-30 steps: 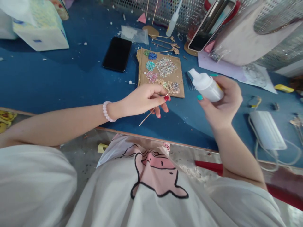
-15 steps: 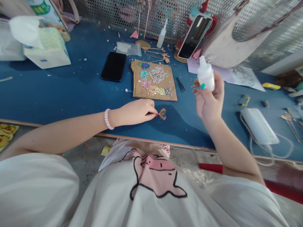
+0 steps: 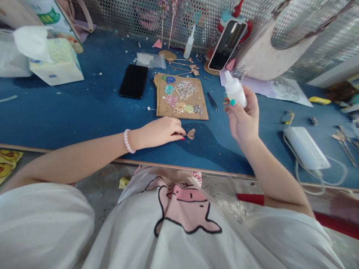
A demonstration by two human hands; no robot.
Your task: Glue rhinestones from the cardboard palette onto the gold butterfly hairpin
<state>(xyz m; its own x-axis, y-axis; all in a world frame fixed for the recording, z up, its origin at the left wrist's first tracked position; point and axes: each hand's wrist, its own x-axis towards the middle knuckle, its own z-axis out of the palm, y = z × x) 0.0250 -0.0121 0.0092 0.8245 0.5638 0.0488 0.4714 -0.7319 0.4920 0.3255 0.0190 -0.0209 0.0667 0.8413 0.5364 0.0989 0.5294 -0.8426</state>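
Between the thumb and fingers of my left hand (image 3: 165,131) is the stem of a gold hairpin (image 3: 191,134), its openwork, leaf-like head pointing right just above the blue table. My right hand (image 3: 243,117) is raised over the table, wrapped round a white glue bottle (image 3: 236,91) whose nozzle tilts up and left. Beyond my left hand lies a cardboard sheet (image 3: 182,115) with small piles of coloured rhinestones (image 3: 186,89). Dark tweezers (image 3: 213,101) rest at the cardboard's right side, nearest my right hand.
A black phone (image 3: 134,81) lies left of the cardboard; another phone (image 3: 228,45) leans upright behind. Several hairpins (image 3: 183,69) and a second bottle (image 3: 189,43) are at the back. A tissue box (image 3: 57,63) stands left, a white power bank (image 3: 306,147) with cable right.
The glue bottle has come slightly left and tilted more to the left in my right hand. My left hand has turned the hairpin, so its head now faces differently.
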